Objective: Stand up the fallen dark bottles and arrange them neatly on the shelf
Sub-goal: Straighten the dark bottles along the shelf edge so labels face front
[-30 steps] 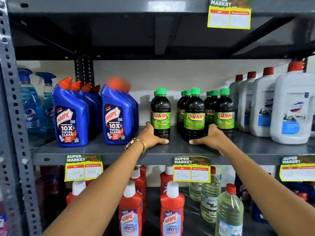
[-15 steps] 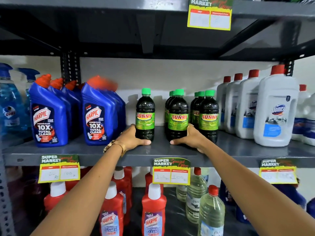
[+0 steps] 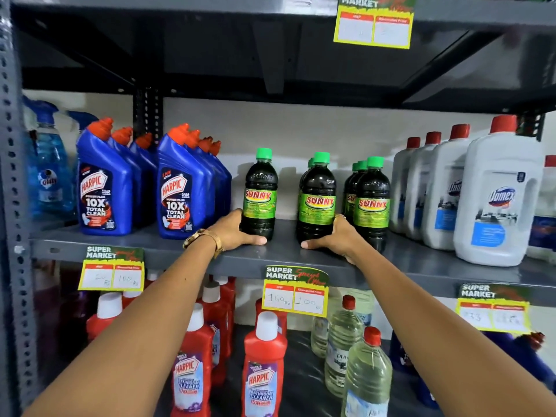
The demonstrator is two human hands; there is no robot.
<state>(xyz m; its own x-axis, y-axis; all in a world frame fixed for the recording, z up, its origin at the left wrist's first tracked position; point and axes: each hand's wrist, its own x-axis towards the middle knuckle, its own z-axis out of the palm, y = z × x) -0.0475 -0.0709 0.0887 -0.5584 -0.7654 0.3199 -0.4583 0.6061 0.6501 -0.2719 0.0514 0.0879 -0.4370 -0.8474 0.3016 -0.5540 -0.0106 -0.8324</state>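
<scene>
Dark Sunny bottles with green caps stand upright on the middle grey shelf (image 3: 279, 251) in three short rows. My left hand (image 3: 231, 230) wraps the base of the left dark bottle (image 3: 261, 191), which stands apart from the others. My right hand (image 3: 337, 239) grips the base of the front bottle of the middle row (image 3: 317, 200), with more bottles hidden behind it. The right row (image 3: 371, 203) stands just beyond my right hand, untouched. No bottle lies on its side.
Blue Harpic bottles (image 3: 177, 188) stand left of the dark ones, white Domex jugs (image 3: 496, 200) to the right. Price tags (image 3: 294, 291) hang on the shelf's front edge. Red Harpic bottles (image 3: 263, 368) and clear bottles (image 3: 365, 374) fill the shelf below.
The left bottle and the middle row now stand farther apart. Both hands keep hold of the bottle bases. My view has shifted slightly.
</scene>
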